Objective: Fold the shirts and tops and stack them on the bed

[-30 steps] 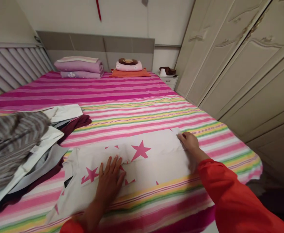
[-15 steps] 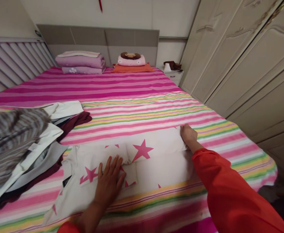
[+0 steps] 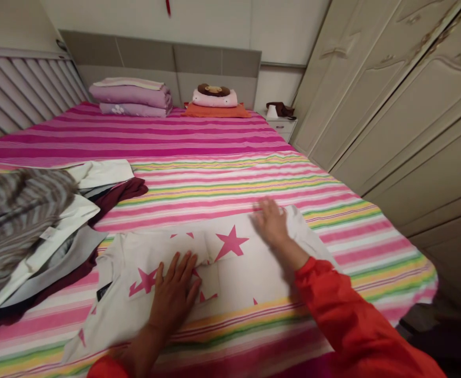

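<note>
A white shirt [image 3: 234, 283] with pink stars lies partly folded on the striped bed, one sleeve folded across its body. My left hand [image 3: 177, 286] rests flat on the folded sleeve part, fingers spread. Over the shirt's upper edge, right of the large star, is my right hand [image 3: 272, 223]. Its fingers look stretched out and hold nothing, though motion blurs them; whether they touch the cloth I cannot tell. The shirt's right end lies loose beyond that hand, partly hidden by my red sleeve.
A heap of clothes [image 3: 29, 226], with a grey striped garment on top, lies at the left. Folded purple quilts [image 3: 130, 97] and an orange pillow [image 3: 217, 110] sit by the headboard [image 3: 147, 55]. Wardrobe doors [image 3: 391, 105] line the right side; a small nightstand [image 3: 281, 127] stands beyond.
My right hand has let go of the shirt's right end and moved left over the cloth. That end now spreads further right. My left hand stays on the shirt.
</note>
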`<state>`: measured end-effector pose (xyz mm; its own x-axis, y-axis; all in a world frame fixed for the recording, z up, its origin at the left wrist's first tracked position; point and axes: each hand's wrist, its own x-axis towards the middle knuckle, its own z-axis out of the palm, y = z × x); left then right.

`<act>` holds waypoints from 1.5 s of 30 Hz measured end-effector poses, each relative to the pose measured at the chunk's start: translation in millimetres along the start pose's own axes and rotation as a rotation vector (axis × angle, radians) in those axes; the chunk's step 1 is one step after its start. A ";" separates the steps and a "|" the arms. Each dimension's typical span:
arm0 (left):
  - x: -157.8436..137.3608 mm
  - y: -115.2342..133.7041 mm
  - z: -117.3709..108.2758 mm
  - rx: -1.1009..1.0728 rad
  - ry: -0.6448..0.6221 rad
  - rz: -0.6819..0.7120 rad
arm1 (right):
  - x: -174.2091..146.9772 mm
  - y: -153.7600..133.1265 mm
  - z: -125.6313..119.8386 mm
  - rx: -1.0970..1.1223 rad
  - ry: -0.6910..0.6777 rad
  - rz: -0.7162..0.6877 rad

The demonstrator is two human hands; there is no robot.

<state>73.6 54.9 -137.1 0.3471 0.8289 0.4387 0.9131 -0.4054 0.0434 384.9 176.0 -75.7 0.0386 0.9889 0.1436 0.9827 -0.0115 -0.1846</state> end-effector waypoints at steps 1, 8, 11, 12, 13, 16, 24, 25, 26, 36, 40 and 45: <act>0.2 -0.3 0.1 -0.003 0.001 0.000 | -11.7 -17.4 7.1 0.018 -0.054 -0.093; 0.5 -0.7 2.7 -0.006 0.021 0.012 | -39.5 20.2 7.4 -0.019 -0.201 0.054; 1.1 3.5 1.8 -0.014 0.024 -0.026 | -39.2 73.6 -18.0 -0.068 -0.184 0.276; 1.4 4.9 1.2 -0.020 0.020 -0.039 | -40.2 81.7 -23.1 -0.084 -0.175 0.336; 1.7 6.2 0.6 -0.029 0.013 -0.050 | -42.0 82.6 -25.4 -0.093 -0.153 0.380; 2.2 8.6 0.2 -0.064 -0.034 -0.075 | -54.0 42.3 -15.2 -0.076 -0.034 0.327; 16.2 20.8 5.3 -0.016 -0.062 -0.244 | -98.0 -104.2 44.8 -0.007 -0.050 -0.069; 20.4 17.8 5.7 -0.013 -0.050 -0.255 | -98.3 -105.7 48.0 -0.013 -0.066 -0.060; 24.3 12.4 6.0 -0.012 -0.046 -0.270 | -98.0 -104.8 49.8 -0.018 -0.080 -0.051; 7.3 -93.0 -11.7 0.057 -0.115 -0.474 | -97.0 -96.2 55.9 -0.026 -0.069 -0.042; 17.3 -107.4 -26.7 0.090 -0.150 -0.556 | -96.7 -96.4 55.8 -0.001 -0.062 -0.047; 14.4 -109.2 -30.1 0.031 -0.159 -0.366 | -95.9 -98.9 50.1 0.023 -0.101 -0.042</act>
<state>-27.5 99.5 -108.4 0.0238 0.9668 0.2546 0.9878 -0.0620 0.1430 275.0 89.7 -119.9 -0.0221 0.9984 0.0528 0.9787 0.0323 -0.2026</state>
